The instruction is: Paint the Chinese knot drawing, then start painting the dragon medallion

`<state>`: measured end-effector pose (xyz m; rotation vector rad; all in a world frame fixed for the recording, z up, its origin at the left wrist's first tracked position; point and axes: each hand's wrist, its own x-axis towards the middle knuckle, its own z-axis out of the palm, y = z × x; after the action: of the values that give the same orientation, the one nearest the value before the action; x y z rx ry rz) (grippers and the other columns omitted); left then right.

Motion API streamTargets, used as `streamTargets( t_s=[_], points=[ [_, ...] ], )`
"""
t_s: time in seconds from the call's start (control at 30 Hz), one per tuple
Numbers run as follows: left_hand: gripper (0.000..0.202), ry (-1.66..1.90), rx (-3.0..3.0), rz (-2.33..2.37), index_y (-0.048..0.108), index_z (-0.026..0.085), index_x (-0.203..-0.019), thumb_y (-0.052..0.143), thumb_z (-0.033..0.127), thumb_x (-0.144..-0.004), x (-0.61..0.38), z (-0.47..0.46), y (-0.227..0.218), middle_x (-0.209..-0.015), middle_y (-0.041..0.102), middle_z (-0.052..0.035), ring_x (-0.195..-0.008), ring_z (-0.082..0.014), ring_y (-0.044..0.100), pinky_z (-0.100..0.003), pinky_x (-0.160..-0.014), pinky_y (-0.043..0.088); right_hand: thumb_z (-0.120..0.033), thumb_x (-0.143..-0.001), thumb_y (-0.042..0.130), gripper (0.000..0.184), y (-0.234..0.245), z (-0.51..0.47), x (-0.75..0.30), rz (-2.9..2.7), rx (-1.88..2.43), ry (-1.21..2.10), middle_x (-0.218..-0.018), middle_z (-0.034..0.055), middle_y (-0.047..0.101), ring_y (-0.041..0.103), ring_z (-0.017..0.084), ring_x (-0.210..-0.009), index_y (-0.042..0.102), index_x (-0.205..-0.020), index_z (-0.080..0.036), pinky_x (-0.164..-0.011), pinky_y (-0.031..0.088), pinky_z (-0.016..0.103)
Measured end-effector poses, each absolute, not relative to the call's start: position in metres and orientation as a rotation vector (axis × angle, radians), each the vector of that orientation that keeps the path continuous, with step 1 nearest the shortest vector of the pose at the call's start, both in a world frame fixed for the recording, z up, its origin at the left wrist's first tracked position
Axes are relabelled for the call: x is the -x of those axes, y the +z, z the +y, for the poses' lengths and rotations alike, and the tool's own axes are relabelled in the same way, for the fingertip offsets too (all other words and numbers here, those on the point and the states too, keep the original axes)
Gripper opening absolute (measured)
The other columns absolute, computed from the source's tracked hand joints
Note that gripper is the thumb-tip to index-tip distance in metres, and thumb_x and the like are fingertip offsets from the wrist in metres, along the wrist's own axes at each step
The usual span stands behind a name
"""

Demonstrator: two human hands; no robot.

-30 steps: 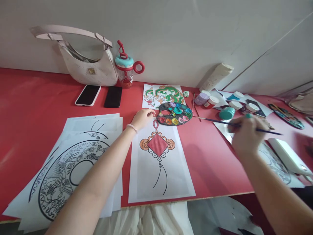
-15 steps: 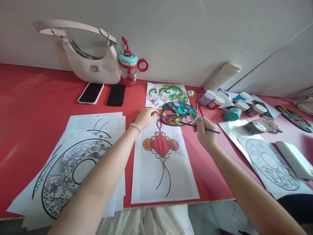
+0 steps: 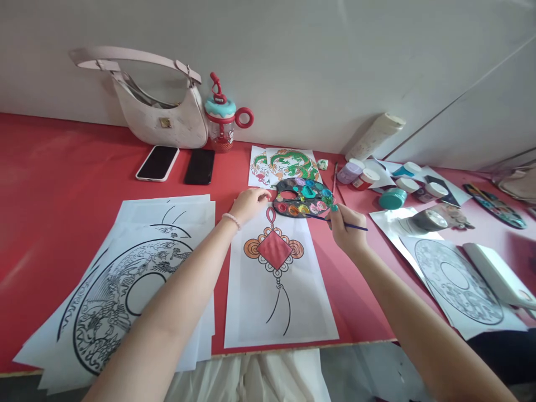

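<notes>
My right hand [image 3: 348,228] pinches a thin blue paintbrush [image 3: 354,226], its tip reaching into the black paint palette [image 3: 302,197] full of coloured wells. My left hand [image 3: 250,202] rests with curled fingers on the top edge of a white sheet [image 3: 277,278], just left of the palette. That sheet shows a Chinese knot drawing [image 3: 273,249] with a red diamond and orange loops.
On the red table [image 3: 62,178], a stack of black line drawings [image 3: 125,285] lies left. Two phones [image 3: 158,162], a white handbag [image 3: 163,117] and a red bottle [image 3: 220,120] stand at the back. Paint jars [image 3: 393,197], a dragon picture [image 3: 288,162] and another drawing [image 3: 456,279] lie right.
My right hand has swung from the paint jars at the far right over to the palette with the brush. My left hand has stayed on the sheet's top edge.
</notes>
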<state>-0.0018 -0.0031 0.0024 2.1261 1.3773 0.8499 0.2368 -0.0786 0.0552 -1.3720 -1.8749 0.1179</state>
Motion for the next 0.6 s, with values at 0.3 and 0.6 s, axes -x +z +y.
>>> streamTargets(
  t_s=[0.3,0.6],
  points=[
    [0.041,0.737,-2.652,1.362,0.056,0.02,-0.114,0.061,0.043,-0.08,-0.012,-0.014,0.004,-0.103,0.068,-0.0063,-0.099,-0.0256,0.056,-0.041,-0.085,0.039,-0.044,-0.092,0.034,0.044,0.048,-0.072,-0.232,-1.796,1.392,0.156,-0.044,-0.0034,0.036,0.03,0.008,-0.042,0.036,-0.054,-0.02,-0.044,0.025,0.024],
    [0.048,0.636,-2.603,1.411,0.052,0.018,-0.12,0.06,0.044,-0.081,-0.011,-0.014,0.007,-0.106,0.066,-0.0091,-0.103,-0.0261,0.055,-0.04,-0.087,0.038,-0.046,-0.09,0.034,0.043,0.048,-0.064,-0.227,-1.76,1.367,0.29,-0.046,-0.0037,0.037,0.032,0.009,-0.044,0.04,-0.057,-0.02,-0.046,0.025,0.024]
  ],
)
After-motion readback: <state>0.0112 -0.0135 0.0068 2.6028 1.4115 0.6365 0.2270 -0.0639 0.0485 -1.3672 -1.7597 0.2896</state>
